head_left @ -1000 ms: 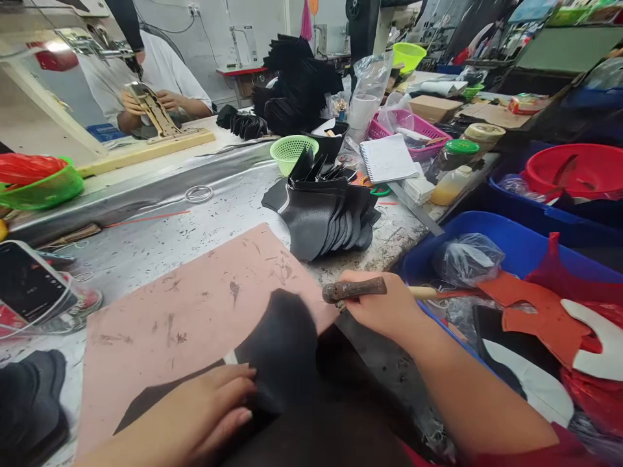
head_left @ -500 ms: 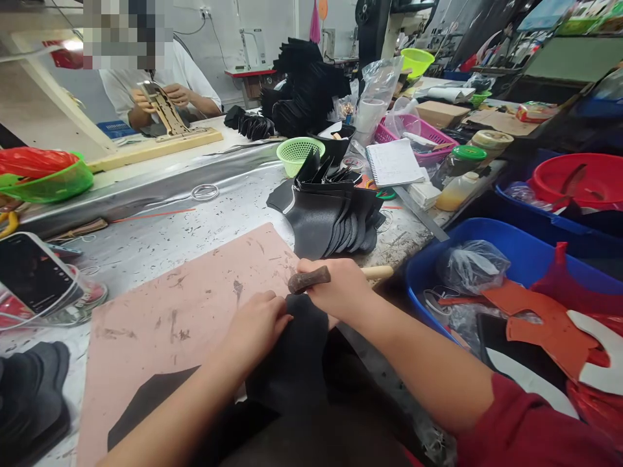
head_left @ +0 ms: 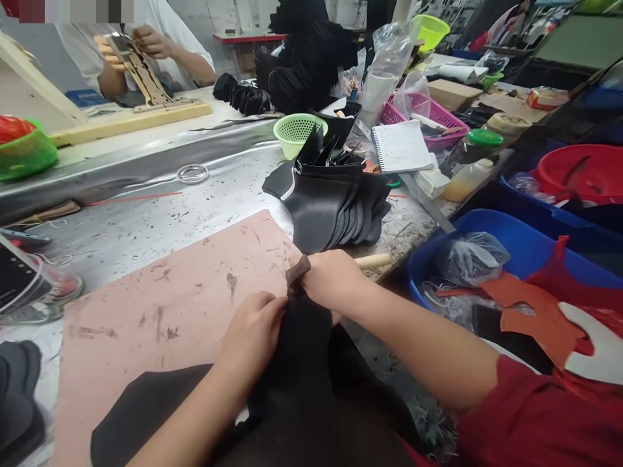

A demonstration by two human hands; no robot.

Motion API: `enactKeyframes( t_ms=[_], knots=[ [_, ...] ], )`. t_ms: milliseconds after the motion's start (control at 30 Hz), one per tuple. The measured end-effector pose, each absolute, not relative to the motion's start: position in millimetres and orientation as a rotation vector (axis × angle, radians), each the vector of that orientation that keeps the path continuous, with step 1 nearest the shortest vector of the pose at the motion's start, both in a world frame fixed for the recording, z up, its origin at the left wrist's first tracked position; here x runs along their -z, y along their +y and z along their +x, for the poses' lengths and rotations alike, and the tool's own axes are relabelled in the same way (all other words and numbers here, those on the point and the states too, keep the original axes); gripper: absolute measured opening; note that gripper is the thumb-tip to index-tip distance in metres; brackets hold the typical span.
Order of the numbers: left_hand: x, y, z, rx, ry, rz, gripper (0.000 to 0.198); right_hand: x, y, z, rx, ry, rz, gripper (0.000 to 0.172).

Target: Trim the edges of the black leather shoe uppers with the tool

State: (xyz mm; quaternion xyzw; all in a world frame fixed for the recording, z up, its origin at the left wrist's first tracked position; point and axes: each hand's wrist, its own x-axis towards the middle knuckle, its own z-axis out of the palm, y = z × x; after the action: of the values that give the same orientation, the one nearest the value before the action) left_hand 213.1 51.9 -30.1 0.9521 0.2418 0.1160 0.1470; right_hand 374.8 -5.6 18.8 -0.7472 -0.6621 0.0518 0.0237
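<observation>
My right hand (head_left: 331,280) is closed round a hammer (head_left: 298,271) with a pale wooden handle (head_left: 372,261); its dark head rests on the top edge of a black leather piece (head_left: 302,350). My left hand (head_left: 253,331) pinches that same piece just left of the hammer head, fingers curled on the leather. The piece lies over the near right corner of a pink work board (head_left: 170,305). A fanned stack of black leather pieces (head_left: 331,207) sits just beyond my right hand.
A blue bin (head_left: 525,250) with a plastic bag and red-orange cut pieces stands at the right. A green mesh basket (head_left: 298,133), notebook (head_left: 402,146) and bottles lie behind. Another person's hands work across the table. A phone in a holder stands at the left edge.
My right hand brought the hammer left and down onto the leather's top edge. My left hand slid up from the lower part of the piece to pinch it beside the hammer head.
</observation>
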Motion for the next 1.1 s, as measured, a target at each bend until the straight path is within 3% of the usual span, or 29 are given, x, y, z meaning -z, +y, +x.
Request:
enactKeyframes(
  t_ms=[300, 1100],
  knots=[
    [24.1, 51.6, 214.4, -0.23, 0.542, 2.965, 0.026, -29.7, -0.6, 374.2, -0.255, -2.113, -2.259, 0.017],
    [17.7, 61.6, 188.8, -0.102, 0.549, 2.724, 0.027, -26.2, -12.3, 356.3, -0.279, -2.113, -2.3, 0.022]
  ],
)
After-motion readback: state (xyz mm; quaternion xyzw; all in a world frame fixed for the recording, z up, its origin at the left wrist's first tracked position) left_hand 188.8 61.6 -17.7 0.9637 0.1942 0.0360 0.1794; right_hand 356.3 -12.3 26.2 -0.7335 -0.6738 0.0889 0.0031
